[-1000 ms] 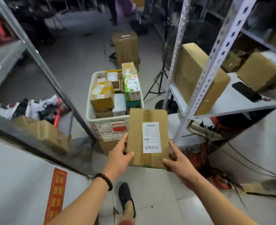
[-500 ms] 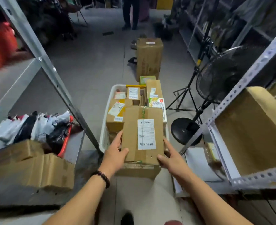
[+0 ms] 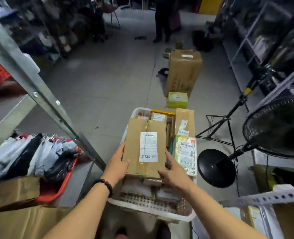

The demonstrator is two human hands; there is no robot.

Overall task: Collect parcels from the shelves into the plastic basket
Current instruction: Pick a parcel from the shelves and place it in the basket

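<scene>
A flat brown cardboard parcel (image 3: 134, 149) with a white label lies over the other parcels in the white plastic basket (image 3: 153, 210) on the floor in front of me. My left hand (image 3: 116, 165) grips its near left edge, thumb on top. My right hand (image 3: 173, 171) touches its near right corner with the fingers spread. The basket holds several more parcels, among them a green and white box (image 3: 186, 154) and a tall brown box (image 3: 185, 122).
A slanted metal shelf post (image 3: 44, 100) and a red tray of plastic mailer bags (image 3: 30, 156) are on my left. A black fan (image 3: 277, 128) and a tripod (image 3: 229, 114) stand on the right. A large carton (image 3: 183, 71) and a person's legs (image 3: 162, 23) are ahead.
I have stepped up to the basket and carried the labelled parcel forward and down onto the parcels inside it. My right hand has loosened to the parcel's corner.
</scene>
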